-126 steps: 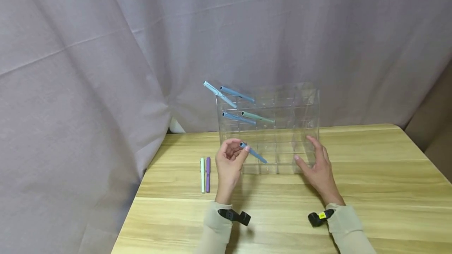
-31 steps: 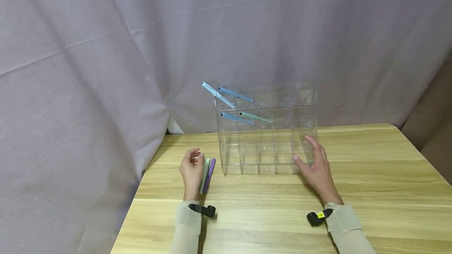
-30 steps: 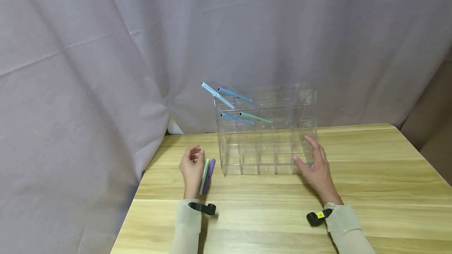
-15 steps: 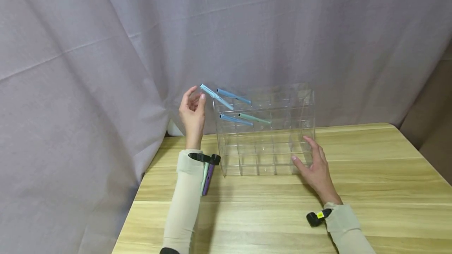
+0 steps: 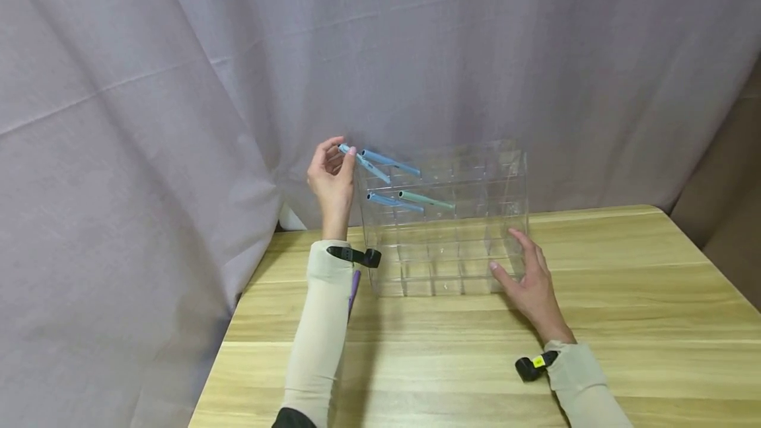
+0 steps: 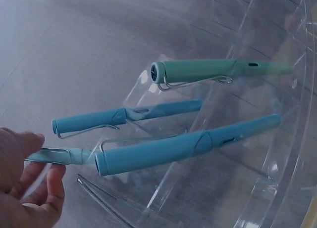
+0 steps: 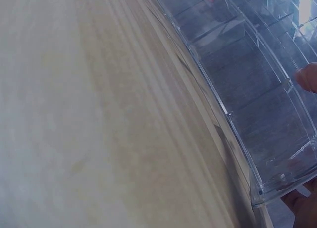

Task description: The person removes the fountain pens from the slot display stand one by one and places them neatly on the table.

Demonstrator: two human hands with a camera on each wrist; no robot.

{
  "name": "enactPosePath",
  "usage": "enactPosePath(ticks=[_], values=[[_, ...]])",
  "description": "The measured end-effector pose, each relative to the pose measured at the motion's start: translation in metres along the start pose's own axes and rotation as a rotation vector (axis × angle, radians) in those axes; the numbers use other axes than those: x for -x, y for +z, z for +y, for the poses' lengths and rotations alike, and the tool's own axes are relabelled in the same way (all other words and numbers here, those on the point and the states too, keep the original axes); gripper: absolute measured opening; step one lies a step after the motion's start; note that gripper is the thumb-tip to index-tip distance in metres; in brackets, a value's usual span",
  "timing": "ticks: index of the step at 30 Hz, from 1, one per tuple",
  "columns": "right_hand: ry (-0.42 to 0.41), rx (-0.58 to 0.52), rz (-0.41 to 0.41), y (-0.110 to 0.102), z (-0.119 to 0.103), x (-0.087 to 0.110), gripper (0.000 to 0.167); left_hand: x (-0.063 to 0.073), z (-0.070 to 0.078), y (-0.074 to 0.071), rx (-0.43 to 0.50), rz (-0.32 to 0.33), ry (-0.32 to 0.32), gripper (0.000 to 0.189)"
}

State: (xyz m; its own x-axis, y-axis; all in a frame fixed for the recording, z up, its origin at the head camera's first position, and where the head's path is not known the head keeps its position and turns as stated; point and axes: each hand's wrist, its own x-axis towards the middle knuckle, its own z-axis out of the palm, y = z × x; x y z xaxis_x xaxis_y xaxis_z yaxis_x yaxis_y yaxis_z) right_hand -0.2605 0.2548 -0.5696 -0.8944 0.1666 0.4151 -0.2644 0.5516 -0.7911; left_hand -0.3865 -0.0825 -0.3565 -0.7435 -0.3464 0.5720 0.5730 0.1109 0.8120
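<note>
My left hand (image 5: 331,174) is at the top left corner of a clear plastic rack (image 5: 442,183) with several compartments. Thumb and fingers pinch a light blue pen (image 5: 374,169), which slants into the top row. The left wrist view shows this pen (image 6: 54,156) by its clip end. Beside it a blue pen (image 5: 390,162) leans in the rack; one row lower sit another blue pen (image 5: 394,201) and a green pen (image 5: 427,199). My right hand (image 5: 532,286) holds the rack's lower right corner, thumb (image 7: 308,77) at the front and fingers round the side.
A purple pen (image 5: 354,292) lies on the wooden table (image 5: 434,362), partly behind my left sleeve (image 5: 318,322). Close behind the rack hangs a grey curtain (image 5: 416,51), which also covers the left side.
Earlier my left hand held a blue pen before the lower rack, then lowered beside the table pens. It has since risen and pinched the light blue pen. My right hand stays put.
</note>
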Motion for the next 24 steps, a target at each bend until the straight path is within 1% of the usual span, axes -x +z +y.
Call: enactPosePath(ticks=[3,4,8,10,12,14,15,17,19,21,24], values=[[0.0,-0.008,0.001,0.001,0.0,0.0,0.086,0.0,0.009,-0.006,0.068,0.017,0.082,0.029],[-0.001,-0.009,0.0,0.001,0.0,0.0,0.087,-0.001,0.014,-0.009,0.095,0.023,0.111,0.03],[-0.008,-0.007,0.004,0.001,0.0,-0.001,0.087,-0.006,0.042,-0.024,0.211,0.067,0.191,0.035],[-0.01,-0.006,0.009,0.0,0.001,-0.001,0.087,-0.007,0.058,-0.032,0.269,0.098,0.206,0.037],[-0.01,-0.005,0.012,-0.002,0.001,0.0,0.087,-0.006,0.071,-0.041,0.315,0.131,0.224,0.038],[-0.007,-0.002,0.016,-0.004,0.002,0.0,0.087,-0.001,0.081,-0.05,0.345,0.154,0.234,0.039],[-0.006,-0.001,0.016,-0.005,0.002,0.001,0.087,0.001,0.084,-0.055,0.345,0.154,0.245,0.04],[-0.005,0.001,0.017,-0.006,0.003,0.001,0.087,0.008,0.085,-0.064,0.309,0.131,0.267,0.041],[0.0,0.003,0.018,-0.007,0.004,0.002,0.086,0.016,0.079,-0.073,0.262,0.087,0.278,0.041],[0.004,0.006,0.023,-0.008,0.004,0.001,0.086,0.027,0.069,-0.081,0.202,0.03,0.273,0.042],[0.008,0.003,0.02,-0.009,0.005,0.001,0.087,0.046,0.044,-0.095,0.14,-0.027,0.219,0.042]])
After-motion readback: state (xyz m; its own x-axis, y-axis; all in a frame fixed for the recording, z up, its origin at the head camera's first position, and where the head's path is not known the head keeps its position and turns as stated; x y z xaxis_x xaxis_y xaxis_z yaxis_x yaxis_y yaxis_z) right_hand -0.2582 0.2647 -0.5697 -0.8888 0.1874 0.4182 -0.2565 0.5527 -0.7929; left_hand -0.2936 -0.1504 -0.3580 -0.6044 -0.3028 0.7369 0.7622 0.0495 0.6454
